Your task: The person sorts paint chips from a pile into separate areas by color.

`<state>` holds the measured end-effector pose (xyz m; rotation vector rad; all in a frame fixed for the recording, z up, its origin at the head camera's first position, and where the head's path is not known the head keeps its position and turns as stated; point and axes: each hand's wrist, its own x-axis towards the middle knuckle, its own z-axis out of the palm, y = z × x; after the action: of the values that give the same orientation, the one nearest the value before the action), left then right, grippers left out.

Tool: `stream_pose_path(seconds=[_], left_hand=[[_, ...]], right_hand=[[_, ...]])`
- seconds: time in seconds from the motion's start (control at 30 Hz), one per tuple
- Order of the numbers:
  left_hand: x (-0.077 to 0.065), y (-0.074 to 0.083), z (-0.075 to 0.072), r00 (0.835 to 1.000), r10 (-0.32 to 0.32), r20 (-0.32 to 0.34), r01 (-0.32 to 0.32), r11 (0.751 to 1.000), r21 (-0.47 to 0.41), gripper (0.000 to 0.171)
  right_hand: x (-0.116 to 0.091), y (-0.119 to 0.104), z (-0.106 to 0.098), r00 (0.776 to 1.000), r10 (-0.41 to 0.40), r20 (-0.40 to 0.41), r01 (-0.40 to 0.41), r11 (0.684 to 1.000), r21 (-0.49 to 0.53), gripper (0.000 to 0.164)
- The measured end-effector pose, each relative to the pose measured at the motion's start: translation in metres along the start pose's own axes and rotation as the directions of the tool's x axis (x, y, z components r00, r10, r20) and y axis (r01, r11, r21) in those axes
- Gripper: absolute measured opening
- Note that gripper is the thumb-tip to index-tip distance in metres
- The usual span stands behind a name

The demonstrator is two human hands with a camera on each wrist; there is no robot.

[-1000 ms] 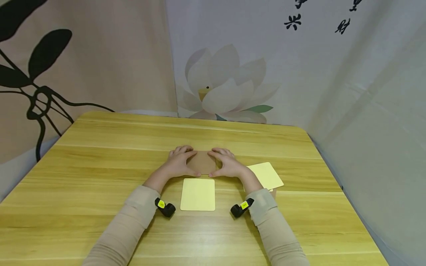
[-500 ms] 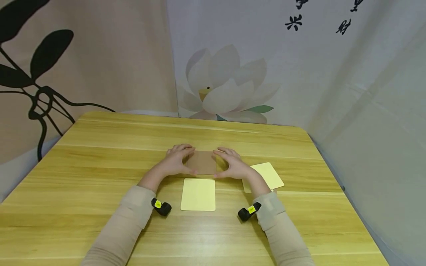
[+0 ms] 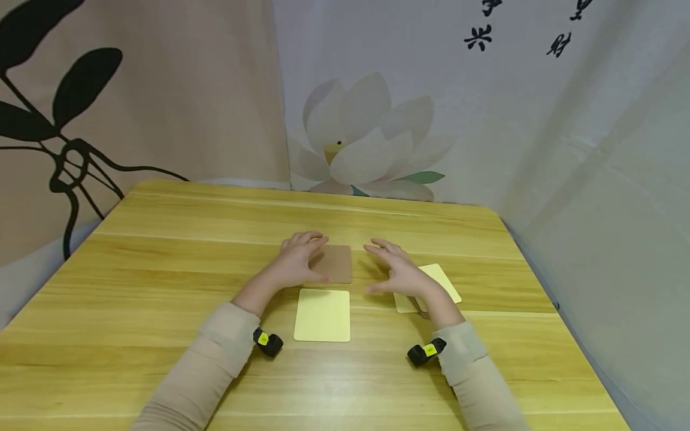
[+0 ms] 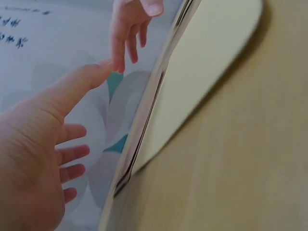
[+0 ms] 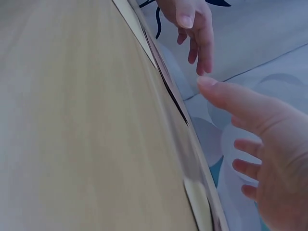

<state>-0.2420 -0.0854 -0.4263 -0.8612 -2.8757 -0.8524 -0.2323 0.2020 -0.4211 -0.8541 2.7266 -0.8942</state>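
Note:
A brown square card (image 3: 341, 264) lies flat mid-table. Just nearer the person is a pale yellow square card (image 3: 322, 316), which shows large in the left wrist view too (image 4: 207, 67). My left hand (image 3: 297, 262) hovers at the brown card's left side, covering part of it in the head view, thumb and fingers spread. To the right of that card, and apart from it, my right hand (image 3: 401, 272) is held with fingers extended and nothing between them. Its wrist partly hides more yellow cards (image 3: 443, 282) lying askew on the right.
The wooden table (image 3: 178, 311) has rounded far corners. Behind it hangs a curtain (image 3: 377, 137) printed with a lotus, dark leaves and characters. Black wrist cameras (image 3: 268, 343) sit at both cuffs.
The right hand has moved off to the right, away from the brown card. My left hand drew slightly left, then came back right over the card's left side. The cards lie in place.

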Motion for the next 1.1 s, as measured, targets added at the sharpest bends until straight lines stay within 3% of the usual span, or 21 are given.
stream_pose_path(seconds=[0.3, 0.77, 1.1], left_hand=[[0.002, 0.026, 0.011, 1.000, 0.027, 0.005, -0.027, 1.000, 0.005, 0.096], [0.012, 0.072, 0.042, 0.996, 0.080, 0.041, -0.079, 0.997, -0.015, 0.098], [0.027, 0.103, 0.067, 0.996, 0.076, 0.042, -0.079, 0.995, 0.056, 0.098]], right_hand=[[-0.027, 0.010, -0.014, 0.999, -0.031, -0.020, 0.030, 0.997, -0.076, 0.096], [-0.066, 0.035, -0.036, 0.999, 0.032, -0.008, -0.033, 0.997, -0.071, 0.105], [-0.090, 0.055, -0.048, 0.996, 0.089, -0.018, -0.090, 0.992, -0.089, 0.105]])
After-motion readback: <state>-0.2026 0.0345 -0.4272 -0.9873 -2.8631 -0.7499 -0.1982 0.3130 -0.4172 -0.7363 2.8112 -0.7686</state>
